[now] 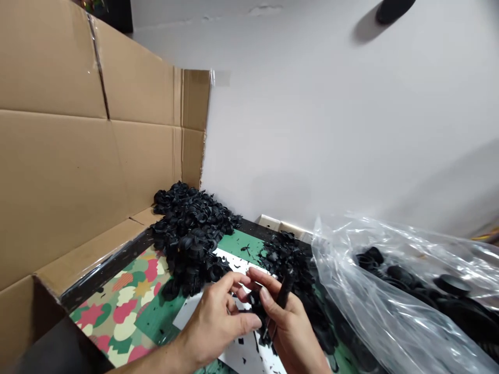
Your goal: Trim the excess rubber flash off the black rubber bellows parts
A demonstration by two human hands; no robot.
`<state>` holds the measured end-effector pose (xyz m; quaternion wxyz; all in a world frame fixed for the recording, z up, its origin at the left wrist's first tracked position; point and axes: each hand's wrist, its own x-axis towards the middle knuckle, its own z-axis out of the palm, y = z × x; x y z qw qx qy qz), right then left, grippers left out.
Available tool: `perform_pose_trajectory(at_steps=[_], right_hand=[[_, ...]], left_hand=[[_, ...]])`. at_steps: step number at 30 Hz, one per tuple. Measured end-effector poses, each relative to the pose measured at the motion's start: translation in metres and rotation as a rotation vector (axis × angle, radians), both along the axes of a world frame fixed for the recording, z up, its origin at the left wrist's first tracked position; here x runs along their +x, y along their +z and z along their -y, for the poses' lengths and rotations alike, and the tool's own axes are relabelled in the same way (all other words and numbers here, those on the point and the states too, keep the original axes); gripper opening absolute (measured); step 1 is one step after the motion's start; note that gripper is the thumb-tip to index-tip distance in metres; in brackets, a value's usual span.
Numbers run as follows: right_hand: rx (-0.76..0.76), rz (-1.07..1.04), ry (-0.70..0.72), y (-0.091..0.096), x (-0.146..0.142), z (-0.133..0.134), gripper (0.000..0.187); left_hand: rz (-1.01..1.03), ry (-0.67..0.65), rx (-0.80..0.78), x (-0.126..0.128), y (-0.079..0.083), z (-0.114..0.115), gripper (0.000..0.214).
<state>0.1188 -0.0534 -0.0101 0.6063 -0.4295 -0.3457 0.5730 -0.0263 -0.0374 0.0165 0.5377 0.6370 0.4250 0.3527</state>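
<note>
My left hand (218, 322) and my right hand (286, 324) meet low in the middle of the view, fingers pinched together on a small black rubber part (257, 306). A thin dark tool (284, 293) sticks up out of my right hand's grip. Just beyond the hands lies a big heap of black ribbed rubber parts (191, 234). A smaller heap of black scraps (290, 259) lies to the right of it. Under the hands is a white sheet (241, 353) strewn with black bits.
A tall cardboard wall (78, 156) stands at the left. The table has a colourful patterned mat (125, 301). A clear plastic bag (390, 291) holding black round parts lies at the right. A white wall (331, 130) is close behind.
</note>
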Motion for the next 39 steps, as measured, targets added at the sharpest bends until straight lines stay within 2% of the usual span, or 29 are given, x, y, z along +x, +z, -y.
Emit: perform_pose_trajectory(at_steps=[4, 6, 10, 14, 16, 18, 21, 23, 25, 28, 32, 34, 36, 39], right_hand=[[0.019, -0.021, -0.016, -0.006, -0.003, 0.005, 0.055], [-0.011, -0.030, -0.016, -0.004, 0.003, 0.006, 0.059], [-0.073, 0.040, -0.107, 0.003, 0.017, 0.011, 0.057], [-0.107, 0.154, -0.143, -0.001, 0.014, 0.013, 0.050], [-0.087, 0.218, -0.144, -0.005, 0.007, 0.012, 0.044], [-0.059, 0.290, -0.194, -0.009, 0.002, 0.011, 0.036], [-0.030, 0.382, -0.306, -0.008, -0.003, 0.010, 0.026], [-0.018, 0.443, -0.359, -0.004, -0.005, 0.011, 0.020], [-0.012, 0.485, -0.373, -0.001, -0.006, 0.012, 0.015], [-0.012, 0.480, -0.331, -0.002, -0.004, 0.013, 0.019], [-0.060, 0.390, -0.384, -0.003, 0.016, 0.017, 0.041], [-0.051, 0.348, -0.429, 0.001, 0.028, 0.021, 0.049], [0.021, 0.369, -0.492, 0.007, 0.035, 0.026, 0.050], [0.108, 0.364, -0.554, 0.013, 0.030, 0.030, 0.049]], left_hand=[[0.094, 0.030, 0.041, 0.011, -0.002, 0.000, 0.026], [0.152, 0.019, -0.046, 0.010, -0.003, -0.005, 0.023], [0.279, 0.024, -0.267, 0.005, -0.008, -0.017, 0.035], [0.391, -0.005, -0.326, 0.005, -0.010, -0.022, 0.044], [0.381, -0.019, -0.329, 0.008, -0.012, -0.021, 0.049], [0.279, -0.015, -0.247, 0.009, -0.013, -0.020, 0.045], [0.048, 0.033, 0.106, 0.008, -0.014, -0.017, 0.022], [-0.054, 0.048, 0.318, 0.007, -0.012, -0.017, 0.016], [-0.065, 0.005, 0.349, 0.007, -0.011, -0.019, 0.017], [0.056, -0.040, 0.085, 0.010, -0.014, -0.023, 0.027], [0.273, -0.031, -0.365, 0.011, -0.024, -0.027, 0.042], [0.376, -0.056, -0.475, 0.010, -0.029, -0.028, 0.046], [0.442, -0.058, -0.531, 0.009, -0.032, -0.028, 0.048], [0.474, -0.047, -0.562, 0.008, -0.035, -0.027, 0.048]])
